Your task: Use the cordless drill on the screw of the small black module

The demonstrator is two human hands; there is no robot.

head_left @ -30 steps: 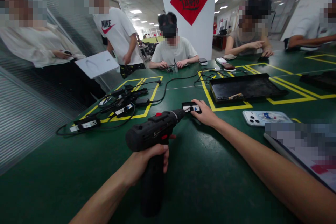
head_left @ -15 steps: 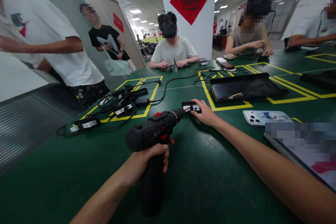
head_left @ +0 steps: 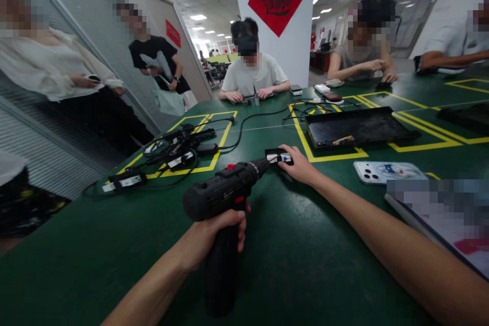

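My left hand point(head_left: 214, 237) is wrapped round the grip of a black cordless screwdriver point(head_left: 225, 196) with red buttons. The tool's tip points away from me onto a small black adapter box point(head_left: 275, 156) with a white and blue label, which lies flat on the green table point(head_left: 290, 260). My right hand point(head_left: 298, 165) reaches across from the right, its fingers pressed on the box's near right end, pinning it down.
A heap of black adapters and cables point(head_left: 171, 150) lies in a yellow-taped square at left. A black tray point(head_left: 355, 126) sits beyond my right hand, a phone point(head_left: 385, 170) to its right. Other people sit at the far side; others stand at left.
My hands and the screwdriver have stayed put. The people standing at the left have shifted along the aisle.
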